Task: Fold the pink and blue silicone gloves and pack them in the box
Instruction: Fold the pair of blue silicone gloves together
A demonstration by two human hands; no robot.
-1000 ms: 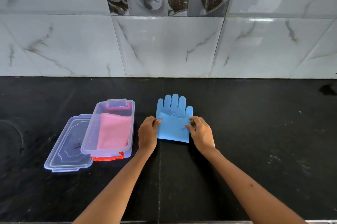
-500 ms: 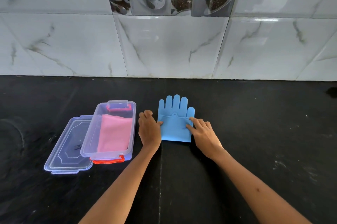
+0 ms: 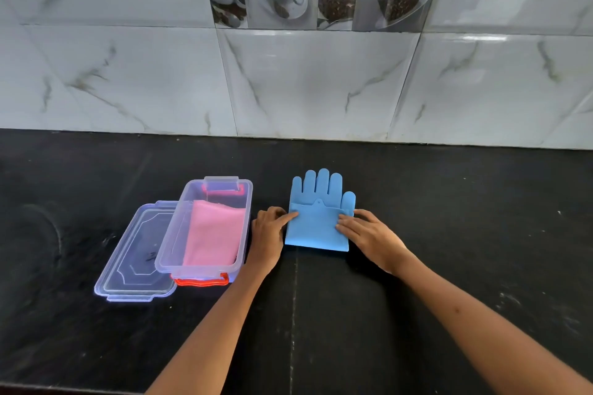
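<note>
The blue silicone glove lies flat on the black counter, its cuff folded up over the palm, fingers pointing to the wall. My left hand rests at the glove's left edge, fingertips touching the fold. My right hand presses on the fold's right side. The pink glove lies folded inside the clear plastic box, just left of my left hand.
The box's clear lid lies flat beside the box on its left. The box has red clips at its ends. A tiled marble wall rises behind the black counter.
Both hands stayed on the folded blue glove with only slight shifts of the fingers along the fold. The view moved a little closer.
</note>
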